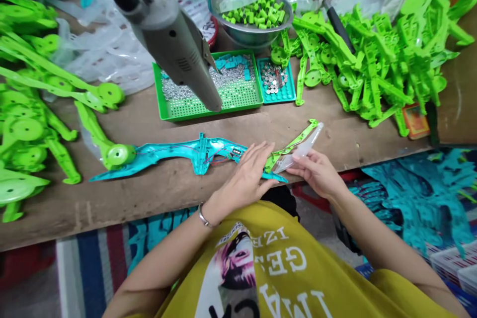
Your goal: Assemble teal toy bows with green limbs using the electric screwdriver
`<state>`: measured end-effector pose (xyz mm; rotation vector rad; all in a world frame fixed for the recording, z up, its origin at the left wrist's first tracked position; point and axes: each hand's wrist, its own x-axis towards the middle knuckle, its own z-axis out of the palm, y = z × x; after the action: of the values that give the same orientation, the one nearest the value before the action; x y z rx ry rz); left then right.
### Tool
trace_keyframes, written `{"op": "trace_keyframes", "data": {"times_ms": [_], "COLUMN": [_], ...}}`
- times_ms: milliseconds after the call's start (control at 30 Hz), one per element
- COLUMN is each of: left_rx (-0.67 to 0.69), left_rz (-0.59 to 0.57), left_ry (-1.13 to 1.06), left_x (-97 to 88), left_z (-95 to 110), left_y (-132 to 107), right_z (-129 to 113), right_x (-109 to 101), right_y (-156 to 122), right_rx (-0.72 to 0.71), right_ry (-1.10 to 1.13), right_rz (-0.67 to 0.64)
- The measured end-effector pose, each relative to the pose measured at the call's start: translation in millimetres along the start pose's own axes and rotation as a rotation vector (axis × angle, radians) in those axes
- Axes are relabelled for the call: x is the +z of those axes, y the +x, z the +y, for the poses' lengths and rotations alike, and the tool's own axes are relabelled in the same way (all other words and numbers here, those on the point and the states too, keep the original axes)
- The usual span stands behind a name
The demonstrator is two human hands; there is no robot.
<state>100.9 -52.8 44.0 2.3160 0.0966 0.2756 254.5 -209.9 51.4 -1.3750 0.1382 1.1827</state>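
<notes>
A long teal plastic toy shell (175, 153) lies flat on the wooden bench (335, 129), with red wires and a small metal part showing near its middle. A green wheel piece (118, 154) sits at its left end. My left hand (249, 175) rests flat, palm down, on the shell's right end. My right hand (316, 171) grips a clear plastic piece (303, 148) by its lower end. A slim green plastic strip (294, 142) lies beside and partly under that piece.
A grey powered screwdriver (175, 42) hangs above a green tray of screws (208, 90). A small teal tray (276, 80), a metal bowl of green caps (250, 12), and heaps of green parts (383, 54) crowd the bench. Teal shells (417, 194) lie below right.
</notes>
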Motion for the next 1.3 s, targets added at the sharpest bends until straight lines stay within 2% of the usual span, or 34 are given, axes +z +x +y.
{"op": "trace_keyframes", "data": {"times_ms": [200, 467, 967, 1300], "left_rx": [-0.028, -0.027, -0.039, -0.033], "left_rz": [-0.018, -0.023, -0.044, 0.056], "left_ry": [0.014, 0.02, 0.026, 0.139], "left_x": [5.3, 5.1, 3.0, 9.4], "left_z": [-5.0, -4.3, -2.7, -0.6], "left_y": [-0.9, -0.5, -0.5, 3.3], "right_z": [1.7, 6.9, -3.1, -6.8], "right_x": [3.6, 4.9, 2.1, -0.4], "right_y": [2.8, 4.0, 9.7, 11.9], "right_rx": [0.016, 0.006, 0.05, 0.054], "right_ry": [-0.014, -0.037, -0.173, -0.248], "right_rz": [-0.018, 0.051, 0.056, 0.047]}}
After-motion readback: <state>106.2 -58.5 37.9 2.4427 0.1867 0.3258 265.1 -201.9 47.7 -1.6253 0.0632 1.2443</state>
